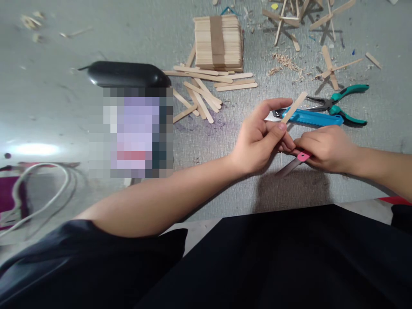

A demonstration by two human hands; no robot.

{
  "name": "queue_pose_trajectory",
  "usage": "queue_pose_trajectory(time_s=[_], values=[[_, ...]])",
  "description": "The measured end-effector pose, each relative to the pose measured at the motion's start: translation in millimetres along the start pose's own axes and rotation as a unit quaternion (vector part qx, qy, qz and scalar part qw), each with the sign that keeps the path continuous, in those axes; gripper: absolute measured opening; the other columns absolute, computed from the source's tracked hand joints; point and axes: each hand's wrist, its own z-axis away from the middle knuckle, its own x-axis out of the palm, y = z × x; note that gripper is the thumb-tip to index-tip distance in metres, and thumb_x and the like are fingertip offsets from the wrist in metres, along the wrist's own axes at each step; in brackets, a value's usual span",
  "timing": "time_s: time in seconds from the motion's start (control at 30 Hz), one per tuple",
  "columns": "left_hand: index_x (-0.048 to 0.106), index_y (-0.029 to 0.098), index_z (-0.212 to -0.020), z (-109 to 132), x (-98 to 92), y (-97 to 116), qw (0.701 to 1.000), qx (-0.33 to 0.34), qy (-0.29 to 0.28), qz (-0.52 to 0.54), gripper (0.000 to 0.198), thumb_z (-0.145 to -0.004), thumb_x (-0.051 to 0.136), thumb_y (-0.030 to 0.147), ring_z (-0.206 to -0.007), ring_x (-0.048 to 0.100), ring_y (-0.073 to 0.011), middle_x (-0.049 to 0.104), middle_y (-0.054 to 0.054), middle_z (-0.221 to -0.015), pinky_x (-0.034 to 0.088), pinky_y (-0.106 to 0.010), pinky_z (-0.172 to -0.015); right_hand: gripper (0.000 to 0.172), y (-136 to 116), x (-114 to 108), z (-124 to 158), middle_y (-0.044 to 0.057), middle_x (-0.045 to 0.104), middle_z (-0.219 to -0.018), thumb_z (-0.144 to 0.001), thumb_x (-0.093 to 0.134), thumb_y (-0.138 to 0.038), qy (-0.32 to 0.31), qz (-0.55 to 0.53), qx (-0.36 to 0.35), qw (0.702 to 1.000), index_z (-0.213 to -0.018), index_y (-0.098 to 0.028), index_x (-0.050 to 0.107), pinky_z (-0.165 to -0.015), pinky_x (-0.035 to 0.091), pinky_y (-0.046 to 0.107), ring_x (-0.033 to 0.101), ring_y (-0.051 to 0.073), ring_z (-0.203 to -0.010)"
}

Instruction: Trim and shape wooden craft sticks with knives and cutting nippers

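Note:
My left hand (262, 135) pinches a wooden craft stick (295, 106) between thumb and fingers, the stick tilted up to the right. Closed around a pink-handled blade (289, 165) is my right hand (328, 148). Its grey blade points down and to the left, below my left fingers; most of the handle is hidden in my fist. Just beyond both hands lies a blue box cutter (315, 117). Green-handled needle-nose pliers (349, 112) rest behind it, spread apart.
A banded stack of craft sticks (230, 40) sits at the back, with loose craft sticks (206, 96) before it. Glued stick pieces (330, 68) and wood shavings (286, 63) lie back right. To the left are a black rounded case (128, 74), a pixelated area and a white cable (41, 167).

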Motion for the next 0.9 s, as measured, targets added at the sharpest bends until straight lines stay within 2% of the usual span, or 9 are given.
queue_pose_trajectory(time_s=[0.23,0.5,0.7,0.77,0.9], values=[[0.069,0.023,-0.153,1.0,-0.2,2.1,1.000,0.016,-0.010,-0.017,0.056,-0.108,0.084,0.053,-0.067,0.083,-0.0234,0.085,-0.002,-0.078,0.069,-0.037,-0.067,0.054,-0.1,3.6,-0.6,0.004,0.077,-0.084,-0.132,0.041,-0.044,0.027,0.015,-0.022,0.999,-0.104,-0.018,0.079,-0.067,0.036,0.040,0.061,0.018,-0.070],[0.070,0.026,-0.154,2.9,-2.1,-0.9,0.999,0.024,0.033,-0.027,0.053,-0.108,0.081,0.051,-0.062,0.077,-0.0207,0.080,0.001,-0.075,0.066,-0.035,-0.063,0.051,-0.7,2.1,-0.1,0.004,0.079,-0.087,-0.131,0.044,-0.050,-0.006,0.007,-0.011,1.000,-0.111,-0.021,0.082,-0.069,0.037,0.039,0.066,0.020,-0.074],[0.075,0.023,-0.139,3.6,-2.3,-2.6,0.996,0.025,0.064,-0.050,0.040,-0.110,0.079,0.052,-0.051,0.060,-0.0154,0.078,0.000,-0.074,0.047,-0.031,-0.050,0.043,1.6,0.4,1.3,0.003,0.077,-0.087,-0.130,0.050,-0.047,0.023,-0.017,-0.054,0.998,-0.121,-0.019,0.082,-0.069,0.039,0.036,0.065,0.019,-0.074],[0.075,0.024,-0.135,3.3,-1.6,-2.2,0.996,0.032,0.065,-0.056,0.038,-0.111,0.078,0.053,-0.051,0.059,-0.0153,0.078,0.000,-0.074,0.046,-0.032,-0.051,0.040,0.8,-0.9,0.7,0.002,0.075,-0.086,-0.129,0.051,-0.045,0.047,-0.024,-0.057,0.997,-0.121,-0.019,0.081,-0.069,0.041,0.036,0.065,0.019,-0.073],[0.075,0.025,-0.132,2.9,-0.6,-0.9,0.994,0.043,0.071,-0.065,0.037,-0.111,0.078,0.055,-0.054,0.061,-0.0163,0.079,0.000,-0.074,0.048,-0.032,-0.054,0.035,-2.6,-4.8,-1.3,0.000,0.071,-0.080,-0.126,0.055,-0.037,0.111,-0.027,-0.029,0.993,-0.106,-0.022,0.079,-0.066,0.041,0.036,0.058,0.017,-0.067]])
